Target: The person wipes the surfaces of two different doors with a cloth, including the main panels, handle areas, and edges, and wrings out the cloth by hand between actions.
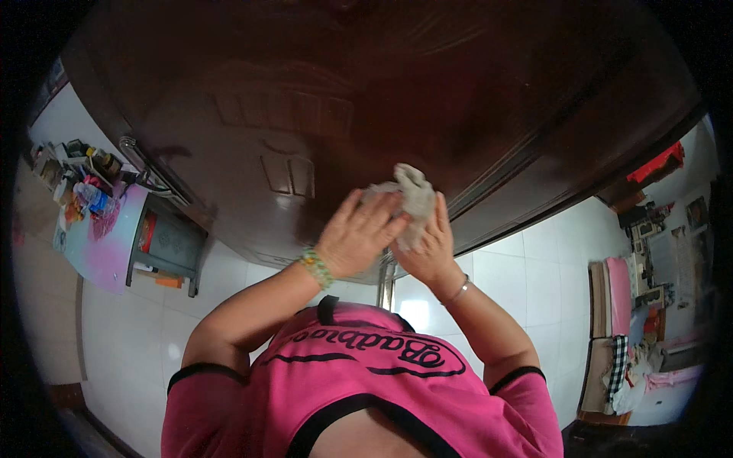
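A crumpled pale grey cloth lies between my two hands against a glossy dark brown door panel. My left hand, with a green beaded bracelet at its wrist, has spread fingers, some of them over the cloth. The cloth also touches the palm side of my right hand, whose fingers point up the panel. A thin silver bangle circles that wrist. Which hand bears the cloth's weight is not plain. A metal door handle sits at the panel's left edge.
To the left stands a table crowded with bottles and small items, a drawer unit under it. Behind the door's edge on the right, white floor tiles lead to a sofa with a pink cushion and other goods.
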Tool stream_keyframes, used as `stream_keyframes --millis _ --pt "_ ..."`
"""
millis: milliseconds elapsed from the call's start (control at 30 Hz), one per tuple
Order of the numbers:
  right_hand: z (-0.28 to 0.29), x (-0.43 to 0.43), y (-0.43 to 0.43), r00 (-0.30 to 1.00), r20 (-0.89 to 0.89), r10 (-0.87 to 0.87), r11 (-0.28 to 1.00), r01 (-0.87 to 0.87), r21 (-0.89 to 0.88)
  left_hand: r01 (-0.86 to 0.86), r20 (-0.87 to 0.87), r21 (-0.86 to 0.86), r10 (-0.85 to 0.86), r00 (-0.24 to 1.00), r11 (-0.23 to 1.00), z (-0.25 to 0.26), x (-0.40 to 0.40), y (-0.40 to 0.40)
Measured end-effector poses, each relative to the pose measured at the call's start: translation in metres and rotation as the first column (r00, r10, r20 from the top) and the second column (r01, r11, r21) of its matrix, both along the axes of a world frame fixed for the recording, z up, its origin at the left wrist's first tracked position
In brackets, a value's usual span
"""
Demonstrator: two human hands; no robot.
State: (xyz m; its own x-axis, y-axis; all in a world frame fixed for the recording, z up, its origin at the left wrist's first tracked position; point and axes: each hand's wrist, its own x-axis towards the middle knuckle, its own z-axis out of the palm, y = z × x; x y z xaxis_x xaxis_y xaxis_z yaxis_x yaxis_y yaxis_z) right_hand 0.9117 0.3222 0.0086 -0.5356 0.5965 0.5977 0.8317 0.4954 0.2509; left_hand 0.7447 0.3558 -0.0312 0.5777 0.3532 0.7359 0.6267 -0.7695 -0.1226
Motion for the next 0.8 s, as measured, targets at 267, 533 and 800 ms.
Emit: stream_keyframes --millis 267,533,800 --pt "0.021 -0.160 0.067 0.942 0.277 0.191 0.976 -0.211 0.046 -0.186 0.239 -0.083 0.200 0.950 0.979 -0.012 -0.145 0.030" --pt "-0.022 -0.251 0.089 0.644 0.734 0.215 0.976 -0.170 -0.137 -0.366 0.179 -0.590 0.558 0.810 0.720 -0.095 -0.199 0.012" --pt "-0.043 -0.132 0.048 0.762 0.602 0.238 0.971 -0.192 -0.140 -0.224 0.012 -0.280 0.237 0.971 0.934 -0.111 -0.147 0.004"
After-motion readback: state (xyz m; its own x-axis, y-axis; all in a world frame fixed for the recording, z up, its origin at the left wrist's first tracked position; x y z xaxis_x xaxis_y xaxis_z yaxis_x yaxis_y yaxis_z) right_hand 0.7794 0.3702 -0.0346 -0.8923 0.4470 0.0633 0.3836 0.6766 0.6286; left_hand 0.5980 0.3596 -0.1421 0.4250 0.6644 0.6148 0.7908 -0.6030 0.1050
